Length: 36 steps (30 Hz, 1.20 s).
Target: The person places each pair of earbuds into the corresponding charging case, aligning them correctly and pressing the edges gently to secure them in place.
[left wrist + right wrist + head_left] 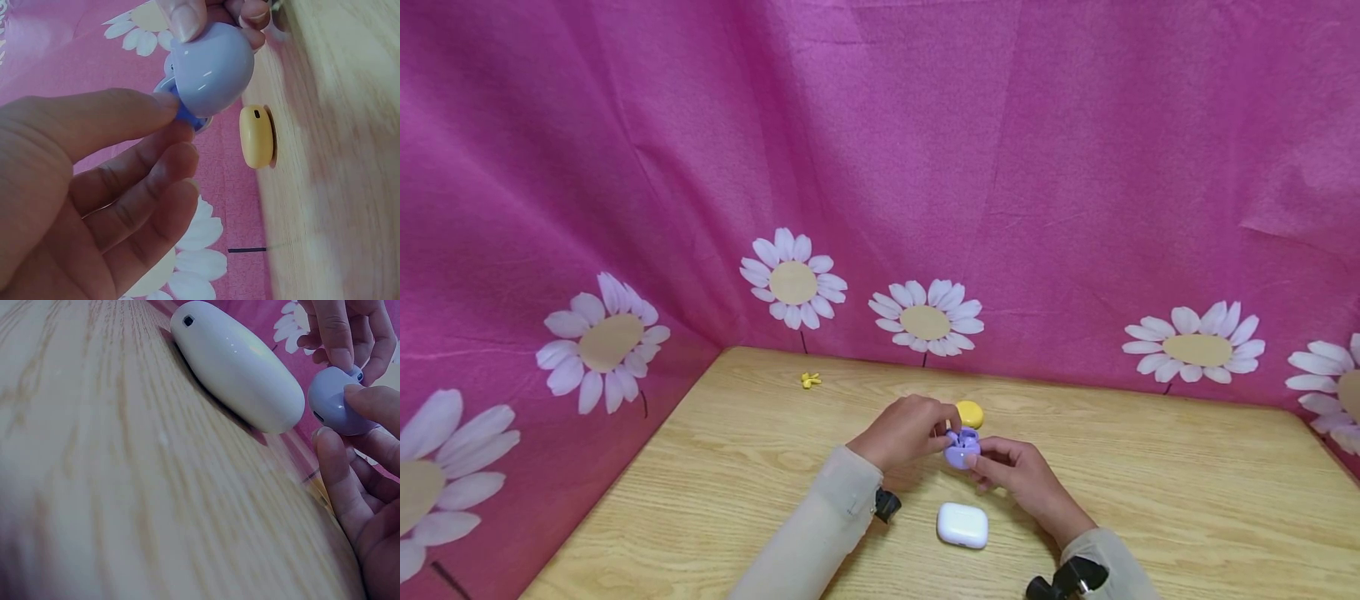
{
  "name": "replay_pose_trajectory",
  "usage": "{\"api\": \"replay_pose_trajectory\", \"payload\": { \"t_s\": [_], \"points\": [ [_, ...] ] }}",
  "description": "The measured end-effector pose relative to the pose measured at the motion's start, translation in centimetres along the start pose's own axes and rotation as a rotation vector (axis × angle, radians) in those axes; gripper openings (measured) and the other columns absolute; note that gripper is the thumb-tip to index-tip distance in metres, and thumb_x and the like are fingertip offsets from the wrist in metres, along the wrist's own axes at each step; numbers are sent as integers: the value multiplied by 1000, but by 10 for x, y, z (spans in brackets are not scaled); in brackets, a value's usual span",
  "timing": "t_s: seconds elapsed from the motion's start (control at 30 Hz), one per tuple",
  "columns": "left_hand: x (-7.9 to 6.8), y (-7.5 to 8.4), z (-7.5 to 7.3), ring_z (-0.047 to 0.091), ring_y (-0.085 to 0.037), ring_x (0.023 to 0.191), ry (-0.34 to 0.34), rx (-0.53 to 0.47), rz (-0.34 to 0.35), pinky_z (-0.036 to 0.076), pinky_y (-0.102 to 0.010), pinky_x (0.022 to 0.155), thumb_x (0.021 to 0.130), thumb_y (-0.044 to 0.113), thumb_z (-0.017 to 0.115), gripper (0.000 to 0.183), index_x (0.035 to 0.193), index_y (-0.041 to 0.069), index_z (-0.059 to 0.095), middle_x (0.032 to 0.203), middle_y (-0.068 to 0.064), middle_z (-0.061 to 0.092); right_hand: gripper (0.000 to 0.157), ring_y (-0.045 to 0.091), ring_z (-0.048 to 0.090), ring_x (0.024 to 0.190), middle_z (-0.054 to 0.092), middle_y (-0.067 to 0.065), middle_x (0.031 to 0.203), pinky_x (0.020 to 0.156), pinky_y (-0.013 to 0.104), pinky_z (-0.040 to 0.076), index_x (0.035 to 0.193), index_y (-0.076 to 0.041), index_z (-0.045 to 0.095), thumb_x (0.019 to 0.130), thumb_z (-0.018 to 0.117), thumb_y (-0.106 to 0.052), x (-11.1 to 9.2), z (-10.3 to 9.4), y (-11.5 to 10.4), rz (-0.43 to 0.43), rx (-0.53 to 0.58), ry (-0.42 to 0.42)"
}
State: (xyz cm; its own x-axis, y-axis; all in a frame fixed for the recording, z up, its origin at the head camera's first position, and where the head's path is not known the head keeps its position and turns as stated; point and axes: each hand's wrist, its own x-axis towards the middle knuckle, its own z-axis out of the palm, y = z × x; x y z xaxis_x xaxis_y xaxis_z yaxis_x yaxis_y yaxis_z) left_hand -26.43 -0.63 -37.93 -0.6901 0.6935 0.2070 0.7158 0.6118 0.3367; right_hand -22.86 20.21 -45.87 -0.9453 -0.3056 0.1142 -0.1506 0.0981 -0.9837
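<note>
A purple earbud case [961, 456], its lid raised, is held off the table by my right hand [1026, 482], with the thumb and fingers gripping its sides. My left hand [906, 429] reaches to the case's opening, where thumb and forefinger pinch a purple earbud [952, 436]. In the left wrist view, the case [215, 69] hides most of that earbud, and the left hand's other fingers curve loosely. The right wrist view shows the rounded underside of the case [334, 403] between the right thumb and fingers.
Just behind the purple case sits a closed yellow case [972, 413]. A white earbud case [962, 526] lies nearer the front of the wooden table [1187, 483]. Small yellow earbuds [809, 381] lie at the back left. Pink flowered cloth [1045, 208] hangs behind and at the sides.
</note>
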Motion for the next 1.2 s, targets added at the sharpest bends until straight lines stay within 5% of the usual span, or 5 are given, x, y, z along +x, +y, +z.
{"api": "replay_pose_trajectory", "payload": {
  "t_s": [1.2],
  "points": [
    [-2,0,0,58,-7,78,-29,3,-16,44,-16,68,88,18,72,12,99,21,73,96,12,67,35,16,65,80,67,19,93,68,35,57,115,12,59,92,66,-14,-1,1,-3,20,-10,11]
  ]
}}
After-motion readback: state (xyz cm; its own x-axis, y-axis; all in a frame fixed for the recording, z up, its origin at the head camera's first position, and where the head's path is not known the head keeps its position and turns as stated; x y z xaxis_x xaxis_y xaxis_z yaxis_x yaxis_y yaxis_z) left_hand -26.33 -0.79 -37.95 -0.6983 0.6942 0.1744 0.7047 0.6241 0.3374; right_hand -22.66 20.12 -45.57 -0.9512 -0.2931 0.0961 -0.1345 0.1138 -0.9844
